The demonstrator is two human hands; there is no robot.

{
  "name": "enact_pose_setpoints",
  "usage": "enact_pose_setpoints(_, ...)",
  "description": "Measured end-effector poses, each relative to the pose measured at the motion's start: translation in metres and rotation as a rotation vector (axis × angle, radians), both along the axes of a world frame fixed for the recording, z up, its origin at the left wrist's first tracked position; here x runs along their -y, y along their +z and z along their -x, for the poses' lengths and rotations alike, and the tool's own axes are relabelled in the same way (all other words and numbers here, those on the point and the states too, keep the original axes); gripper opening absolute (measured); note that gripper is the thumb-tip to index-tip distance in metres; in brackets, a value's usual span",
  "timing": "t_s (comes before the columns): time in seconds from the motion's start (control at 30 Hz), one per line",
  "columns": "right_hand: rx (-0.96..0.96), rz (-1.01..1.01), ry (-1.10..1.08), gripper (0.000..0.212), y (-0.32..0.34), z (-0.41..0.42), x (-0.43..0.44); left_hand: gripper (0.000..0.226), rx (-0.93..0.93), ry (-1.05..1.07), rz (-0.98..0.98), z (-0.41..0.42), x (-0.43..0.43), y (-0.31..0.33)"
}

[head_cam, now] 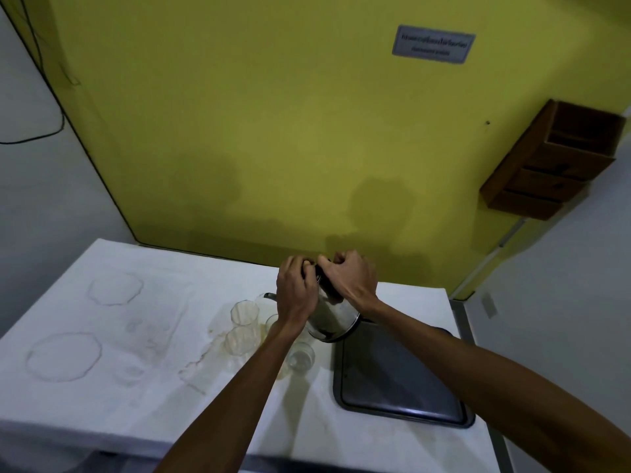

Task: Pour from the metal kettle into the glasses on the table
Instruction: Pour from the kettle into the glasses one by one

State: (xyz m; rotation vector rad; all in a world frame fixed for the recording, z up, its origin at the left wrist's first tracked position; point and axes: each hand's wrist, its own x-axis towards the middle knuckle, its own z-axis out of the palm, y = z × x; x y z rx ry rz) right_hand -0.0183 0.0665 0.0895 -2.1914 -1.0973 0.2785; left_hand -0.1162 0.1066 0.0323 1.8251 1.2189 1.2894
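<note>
A: Dim and flat overall. The yellow wall (273,131) looks murky, with soft dark shadows on it just above the hands (327,285).

B: Any glare?

A: A pale sheen on the near rim of the dark tray (403,401), right of the hands. The hands are smeared with motion blur, and the sign (433,44) far above them is unreadable. Straight edges bow toward the corners.

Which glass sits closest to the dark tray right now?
The glass nearest the camera, just right of the left forearm. It stands alone beside the tray; the other glasses cluster farther left, under the kettle spout.
</note>
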Motion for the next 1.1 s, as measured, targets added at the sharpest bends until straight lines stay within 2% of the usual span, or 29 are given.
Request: enact_pose_setpoints(1.1, 0.066, -0.009, 0.092, 0.047, 0.009, 0.003, -0.011, 0.03, 0.071, 0.048, 0.0, 0.005, -0.004, 0.008)
